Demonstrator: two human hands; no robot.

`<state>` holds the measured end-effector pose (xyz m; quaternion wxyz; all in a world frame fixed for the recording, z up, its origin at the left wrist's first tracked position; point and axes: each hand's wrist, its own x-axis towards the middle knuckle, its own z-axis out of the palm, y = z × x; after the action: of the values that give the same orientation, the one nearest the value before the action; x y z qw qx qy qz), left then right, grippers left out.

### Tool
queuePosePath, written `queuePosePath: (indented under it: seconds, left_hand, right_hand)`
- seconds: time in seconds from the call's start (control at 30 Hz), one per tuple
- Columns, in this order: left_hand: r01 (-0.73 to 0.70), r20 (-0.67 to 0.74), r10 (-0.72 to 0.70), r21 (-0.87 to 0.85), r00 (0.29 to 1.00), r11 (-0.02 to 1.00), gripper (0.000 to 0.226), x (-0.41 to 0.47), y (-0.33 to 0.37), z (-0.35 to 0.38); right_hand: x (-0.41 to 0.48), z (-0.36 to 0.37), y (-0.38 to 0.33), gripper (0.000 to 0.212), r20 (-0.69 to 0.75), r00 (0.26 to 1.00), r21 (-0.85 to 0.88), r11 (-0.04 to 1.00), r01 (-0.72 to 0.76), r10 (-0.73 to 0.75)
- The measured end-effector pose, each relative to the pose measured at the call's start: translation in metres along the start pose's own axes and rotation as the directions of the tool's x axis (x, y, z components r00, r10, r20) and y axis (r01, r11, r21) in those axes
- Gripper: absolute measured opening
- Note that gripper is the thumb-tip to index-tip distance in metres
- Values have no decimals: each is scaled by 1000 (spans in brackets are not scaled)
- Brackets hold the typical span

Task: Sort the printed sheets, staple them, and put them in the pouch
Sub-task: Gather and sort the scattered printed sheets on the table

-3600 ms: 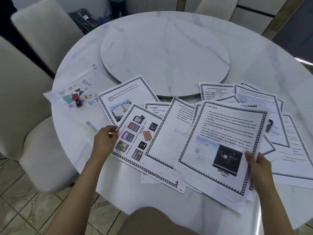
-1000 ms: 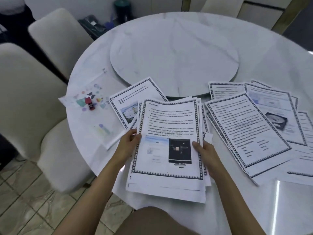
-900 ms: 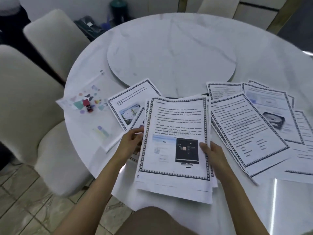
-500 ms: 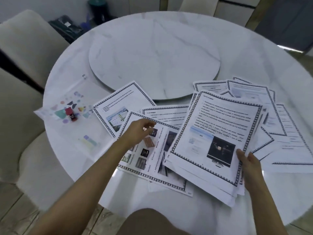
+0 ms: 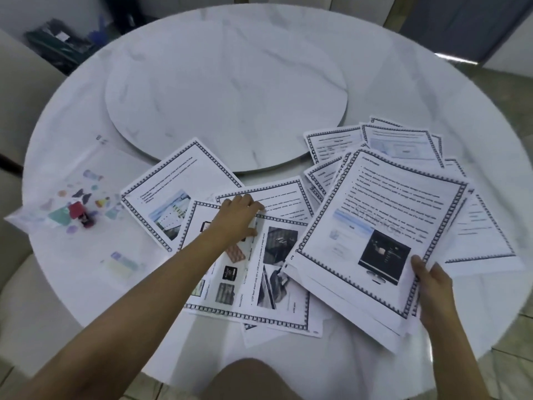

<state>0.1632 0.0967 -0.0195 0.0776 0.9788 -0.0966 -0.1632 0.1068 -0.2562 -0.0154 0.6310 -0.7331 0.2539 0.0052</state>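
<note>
- Right hand (image 5: 432, 281) pinched the stack of sheets (image 5: 375, 226) at its 5 o'clock corner
- Left hand (image 5: 236, 217) lay on loose sheets (image 5: 277, 284) at 9 o'clock; grip unclear

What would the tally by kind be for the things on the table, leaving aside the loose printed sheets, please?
Small red stapler: 1
Clear pouch: 1
Round turntable: 1
Total: 3
The sheets overlap too much to count.
</note>
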Motion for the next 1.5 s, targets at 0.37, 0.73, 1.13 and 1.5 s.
queuePosePath:
  seconds: [0.37, 0.73, 1.13, 1.5]
  left_hand:
    - [47, -22, -48, -35, 999, 998, 36, -12, -15, -5]
    - [41, -163, -50, -62, 985, 997, 31, -27, -17, -1]
    - [-63, -235, 77, 66, 969, 996, 40, -33, 20, -6]
    - [470, -301, -630, -459, 716, 754, 37, -150, -7, 55]
  right_hand:
    - [3, -21, 1, 11, -108, 994, 204, 979, 25, -3]
    - [6, -35, 1, 13, -101, 994, 238, 970, 57, -34]
    - [9, -10, -2, 63, 29, 999, 181, 983, 39, -45]
    - [21, 27, -19, 28, 169, 984, 150, 988, 31, -57]
